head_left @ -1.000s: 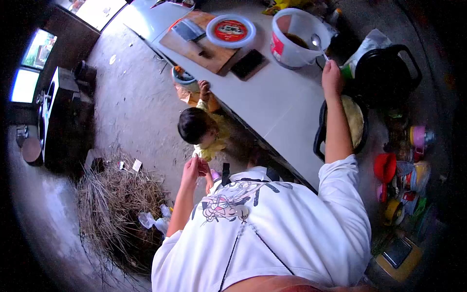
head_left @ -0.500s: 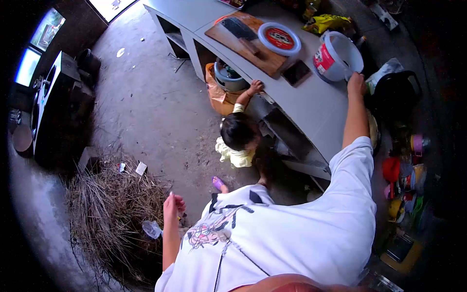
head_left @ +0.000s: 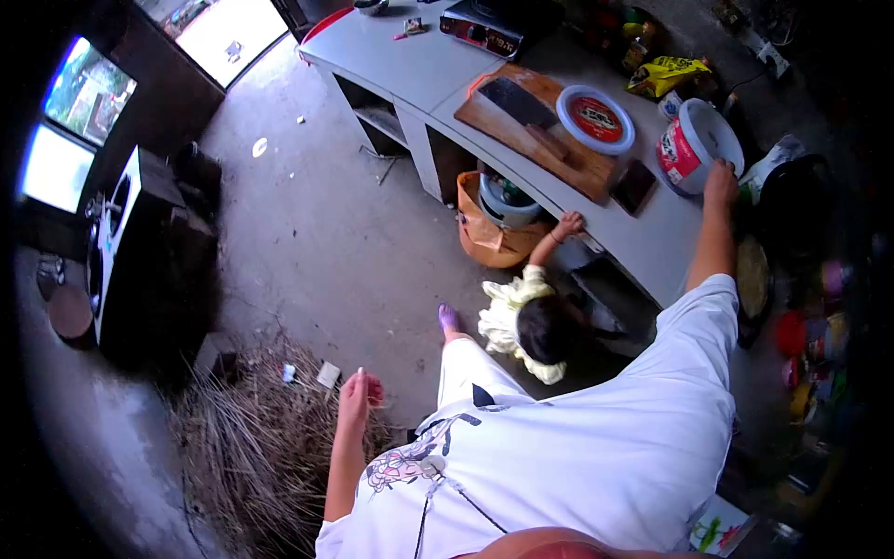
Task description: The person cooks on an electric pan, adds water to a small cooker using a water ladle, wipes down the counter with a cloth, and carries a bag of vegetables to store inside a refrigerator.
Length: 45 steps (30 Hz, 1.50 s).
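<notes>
At the far right of the counter stands a white plastic bucket (head_left: 680, 154) with a red label. My right hand (head_left: 720, 184) is closed at its near rim; the fingertips are partly hidden. A round tub lid (head_left: 596, 119) with a red centre lies on a wooden cutting board (head_left: 582, 177), beside a dark cleaver (head_left: 517, 101). Close to the bucket is a dark phone-like slab (head_left: 633, 186). My left hand (head_left: 358, 391) hangs in the air over the floor near the dry straw, holding nothing, its fingers loosely bent and apart.
Another person (head_left: 535, 326) in pale yellow stands against the counter (head_left: 419, 70), one hand on its edge. Beneath are an orange bag (head_left: 494, 238) and a grey pot (head_left: 507, 200). A black stove (head_left: 480, 33) sits at the back. Dry straw (head_left: 270, 447) covers the floor at left.
My view has shifted, bringing the stove and more of the doorway into sight. My right hand stays at the bucket. The other person's head has dipped lower, their hand still on the counter edge.
</notes>
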Tool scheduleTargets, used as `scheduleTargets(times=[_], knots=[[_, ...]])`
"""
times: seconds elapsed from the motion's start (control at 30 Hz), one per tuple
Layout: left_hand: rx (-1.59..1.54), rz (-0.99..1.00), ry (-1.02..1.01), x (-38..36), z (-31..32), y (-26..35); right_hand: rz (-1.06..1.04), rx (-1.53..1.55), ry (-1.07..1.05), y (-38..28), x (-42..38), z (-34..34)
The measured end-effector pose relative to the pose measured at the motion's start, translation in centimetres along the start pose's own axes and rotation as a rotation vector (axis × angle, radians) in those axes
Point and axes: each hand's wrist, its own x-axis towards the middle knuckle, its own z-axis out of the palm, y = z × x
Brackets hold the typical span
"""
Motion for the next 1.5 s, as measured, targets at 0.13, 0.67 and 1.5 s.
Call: scheduleTargets(times=[0.13,0.67,1.5], knots=[[0.055,0.014,-0.037,6.9,-3.2,6.5,0.072,0.063,-0.031,-3.3,-0.1,-0.2],[0.346,0.297,-0.252,34.1,-1.0,33.5,0.266,-0.081,0.001,-8.6,2.1,-0.3],[1.332,1.151,-0.472,59.9,45.6,75.2,0.624,-0.213,0.017,-8.6,3.9,5.9]])
